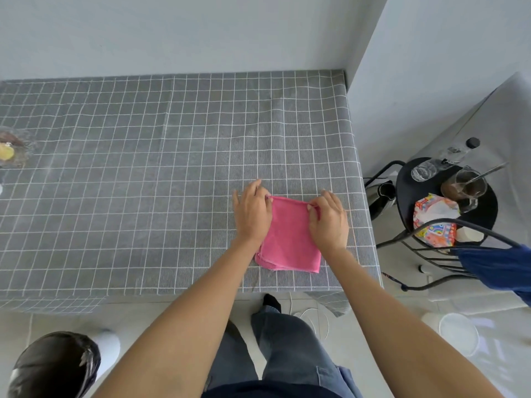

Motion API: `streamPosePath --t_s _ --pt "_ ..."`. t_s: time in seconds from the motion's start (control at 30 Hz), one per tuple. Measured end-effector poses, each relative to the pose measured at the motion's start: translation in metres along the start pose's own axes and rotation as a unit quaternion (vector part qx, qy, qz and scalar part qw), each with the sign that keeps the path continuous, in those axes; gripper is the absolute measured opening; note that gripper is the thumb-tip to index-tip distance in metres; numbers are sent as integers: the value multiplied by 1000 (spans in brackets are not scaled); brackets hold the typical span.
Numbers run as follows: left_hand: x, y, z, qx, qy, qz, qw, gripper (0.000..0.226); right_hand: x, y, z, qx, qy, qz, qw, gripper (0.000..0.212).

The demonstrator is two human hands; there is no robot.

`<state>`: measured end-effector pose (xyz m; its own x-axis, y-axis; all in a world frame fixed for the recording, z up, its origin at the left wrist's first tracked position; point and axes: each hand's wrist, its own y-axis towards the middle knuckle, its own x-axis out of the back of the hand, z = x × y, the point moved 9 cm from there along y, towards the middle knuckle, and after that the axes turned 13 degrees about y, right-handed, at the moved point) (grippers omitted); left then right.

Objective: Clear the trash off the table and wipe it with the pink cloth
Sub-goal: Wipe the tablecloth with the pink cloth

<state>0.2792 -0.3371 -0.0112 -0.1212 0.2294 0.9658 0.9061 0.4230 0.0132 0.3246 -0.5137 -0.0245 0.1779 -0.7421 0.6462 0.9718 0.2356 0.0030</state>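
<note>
A folded pink cloth (288, 242) lies flat on the grey checked tablecloth (143, 168) near the table's front right corner. My left hand (253, 216) pinches the cloth's far left corner. My right hand (329, 222) pinches its far right corner. Both hands rest over the cloth's side edges. At the table's far left edge sits a clear plate (11, 150) holding brown and yellow scraps.
A bin lined with a black bag (54, 366) stands on the floor at lower left. To the right, a black chair (448, 196) carries glasses, a bottle, a colourful wrapper and a blue cloth on its backrest. A white cup (457, 334) lies on the floor.
</note>
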Motion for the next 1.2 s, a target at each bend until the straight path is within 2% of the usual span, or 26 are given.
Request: streamPosePath --t_s 0.13,0.23,0.37,0.43,0.6,0.93,1.2 --pt "-9 -6 -4 -38 80 25 996 32 -10 -8 2 -2 -64 13 998 34" --pt "-18 -30 -12 -94 80 25 992 47 -24 -25 5 11 -111 29 993 48" --pt "-53 -59 -9 -151 116 129 973 56 -45 -49 -8 -18 -148 65 987 55" --pt "-61 -64 -2 -146 123 152 970 58 -48 -54 -17 -29 -150 82 985 56" --pt "-61 -75 -4 -111 117 148 976 60 -46 -47 -27 -4 -167 134 977 57" --pt "-59 -89 -2 -66 126 140 980 62 -45 -48 -26 29 -176 167 970 58" --pt "-61 -88 2 -74 123 160 977 61 -42 -46 -23 29 -171 185 967 57"
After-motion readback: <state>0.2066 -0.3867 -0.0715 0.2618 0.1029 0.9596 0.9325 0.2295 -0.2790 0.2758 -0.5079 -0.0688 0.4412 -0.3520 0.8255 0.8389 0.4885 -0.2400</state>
